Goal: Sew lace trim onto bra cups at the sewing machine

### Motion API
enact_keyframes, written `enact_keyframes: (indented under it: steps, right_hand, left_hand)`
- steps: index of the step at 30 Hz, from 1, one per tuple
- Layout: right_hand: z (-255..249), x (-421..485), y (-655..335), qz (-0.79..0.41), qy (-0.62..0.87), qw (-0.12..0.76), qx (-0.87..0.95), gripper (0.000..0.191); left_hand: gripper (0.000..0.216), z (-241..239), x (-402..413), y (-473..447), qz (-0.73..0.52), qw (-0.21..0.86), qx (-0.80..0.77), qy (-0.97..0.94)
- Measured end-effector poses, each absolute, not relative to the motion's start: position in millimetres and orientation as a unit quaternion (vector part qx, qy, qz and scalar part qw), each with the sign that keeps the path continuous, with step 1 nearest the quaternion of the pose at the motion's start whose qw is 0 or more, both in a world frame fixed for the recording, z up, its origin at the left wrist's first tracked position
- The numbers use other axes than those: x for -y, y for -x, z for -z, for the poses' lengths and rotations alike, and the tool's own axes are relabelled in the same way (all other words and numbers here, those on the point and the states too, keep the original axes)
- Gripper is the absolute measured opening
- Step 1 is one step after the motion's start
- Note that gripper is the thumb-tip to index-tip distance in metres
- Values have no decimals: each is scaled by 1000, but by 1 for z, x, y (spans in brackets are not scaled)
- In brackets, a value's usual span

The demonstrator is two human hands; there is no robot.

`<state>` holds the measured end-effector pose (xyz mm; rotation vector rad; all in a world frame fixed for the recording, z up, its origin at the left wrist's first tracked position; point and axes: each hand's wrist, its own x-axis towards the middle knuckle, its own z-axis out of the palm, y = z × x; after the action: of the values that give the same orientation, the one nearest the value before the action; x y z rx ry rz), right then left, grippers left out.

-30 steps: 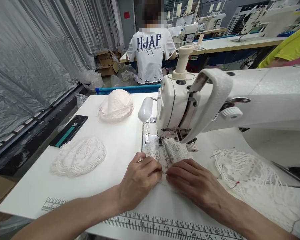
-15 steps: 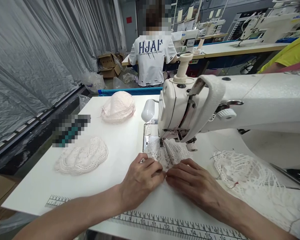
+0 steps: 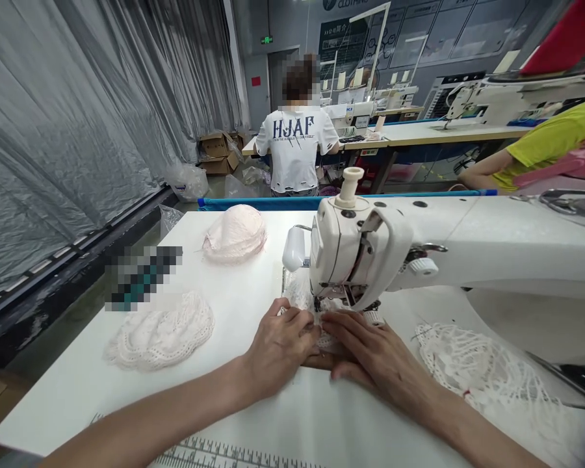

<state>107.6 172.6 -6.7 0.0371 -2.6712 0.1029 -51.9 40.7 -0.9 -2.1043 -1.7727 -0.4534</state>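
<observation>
A white sewing machine (image 3: 419, 250) stands on the white table (image 3: 234, 299). Under its needle lies a small piece of white lace fabric (image 3: 299, 296). My left hand (image 3: 283, 344) rests on this lace just left of the needle, fingers curled and pressing down on it. My right hand (image 3: 370, 357) lies flat on the same lace right below the presser foot, fingers stretched toward the left hand. The fingertips of both hands meet in front of the needle.
A white lace piece (image 3: 160, 331) lies at the left, a pink padded cup (image 3: 234, 234) behind it, a blurred dark object (image 3: 141, 276) near the left edge. More white lace (image 3: 472, 370) lies at the right. A person in a white shirt (image 3: 297, 146) stands behind; another in yellow (image 3: 541, 146) sits right.
Both hands have slid forward with the lace, closer under the presser foot. The view has tilted up, so the ruler at the table's front edge has nearly left the picture.
</observation>
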Motion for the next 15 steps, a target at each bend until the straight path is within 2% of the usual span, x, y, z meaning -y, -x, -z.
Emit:
enact_keyframes:
  steps: [9, 15]
  right_hand:
    - [8, -180, -101, 14, 19, 195, 981, 57]
    - [8, -177, -105, 20, -2, 214, 977, 51]
  left_hand:
    - [11, 5, -52, 60, 163, 191, 629, 736]
    - [11, 4, -50, 57, 159, 190, 631, 735]
